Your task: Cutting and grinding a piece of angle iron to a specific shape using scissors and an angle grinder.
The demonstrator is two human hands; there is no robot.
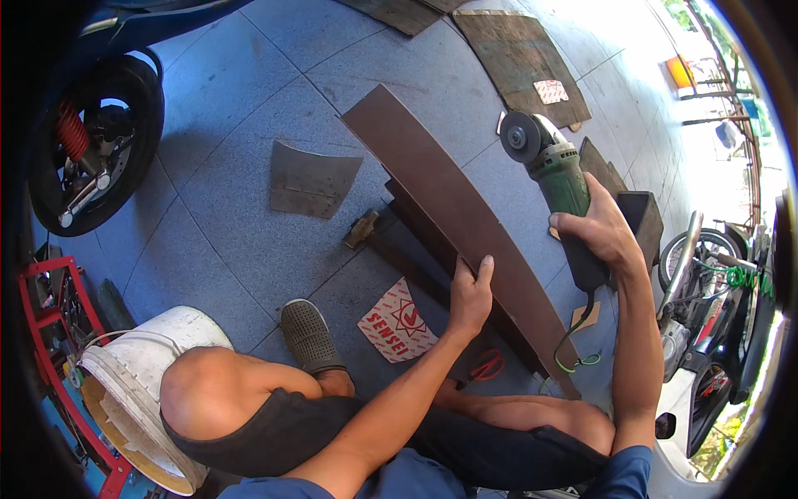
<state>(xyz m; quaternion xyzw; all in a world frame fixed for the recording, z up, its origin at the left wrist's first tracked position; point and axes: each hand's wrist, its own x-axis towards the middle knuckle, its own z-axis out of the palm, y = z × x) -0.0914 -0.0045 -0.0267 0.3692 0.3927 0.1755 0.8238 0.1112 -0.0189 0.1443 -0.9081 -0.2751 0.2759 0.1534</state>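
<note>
My right hand (600,223) is wrapped round the body of a green angle grinder (559,179). Its dark cutting disc (522,137) is up at the far end, apart from any other thing. A cable with a green stretch runs down from the grinder toward my knee. With my left hand (472,293) I grip the edge of a long brown metal strip (449,195), thumb on its upper face. The strip slants from the middle of the floor down toward my right leg. Beneath it shows another dark brown length. A hammer (362,230) lies to its left, partly under the metal.
A curved grey metal sheet (314,179) and a red-and-white printed paper (397,323) lie on the tiles. Red-handled scissors (487,366) rest by my leg. A white bucket (137,366) lies tipped at left, near a red rack. Motorbikes stand left and right; flattened cardboard (524,62) lies ahead.
</note>
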